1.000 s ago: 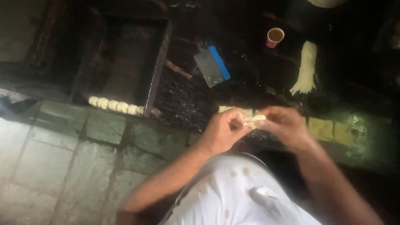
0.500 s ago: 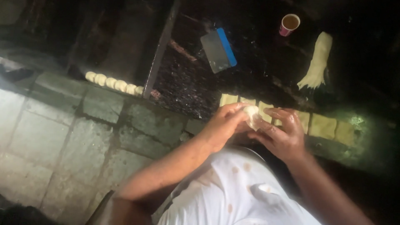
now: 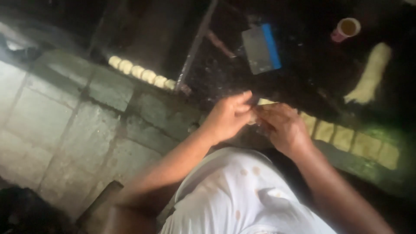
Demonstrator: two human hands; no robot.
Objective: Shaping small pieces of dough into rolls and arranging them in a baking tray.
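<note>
Dark surface (image 3: 303,82) carries cut dough squares (image 3: 346,138) at 4 o'clock, within reach. Left hand (image 3: 227,117) and right hand (image 3: 281,128), fingers curled together, pinch a dough piece (image 3: 252,116) between them at centre.

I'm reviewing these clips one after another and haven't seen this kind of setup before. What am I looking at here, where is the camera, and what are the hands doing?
There is no machine: a person works with bare hands, and the one camera sits on their head, looking down, so the white garment at the bottom is their own.

The left hand and right hand meet over the edge of a dark work surface, pinching something small and pale between them; blur hides what exactly.

On the surface lie a flat scraper with a blue edge, a small cup, a long pale strip of dough and a row of square dough pieces. To the left, a row of small round dough balls sits along a ledge above the tiled floor.
</note>
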